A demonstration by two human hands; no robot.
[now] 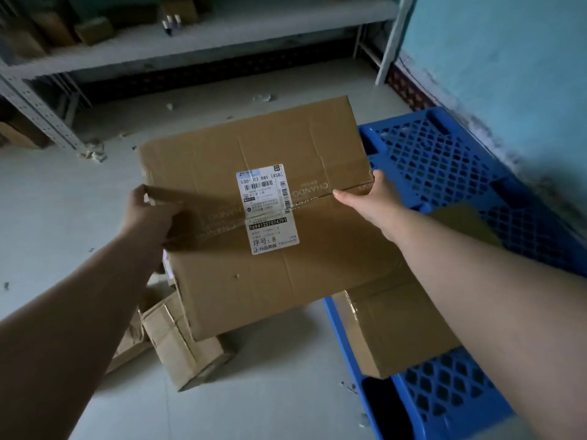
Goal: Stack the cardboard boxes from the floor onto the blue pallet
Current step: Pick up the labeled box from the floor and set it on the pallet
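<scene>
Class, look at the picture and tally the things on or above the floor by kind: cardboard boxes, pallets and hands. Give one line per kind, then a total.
Cardboard boxes: 3, namely the held box, the box on the pallet and the box on the floor
Blue pallet: 1
Hands: 2, the left hand and the right hand
Total: 6
</scene>
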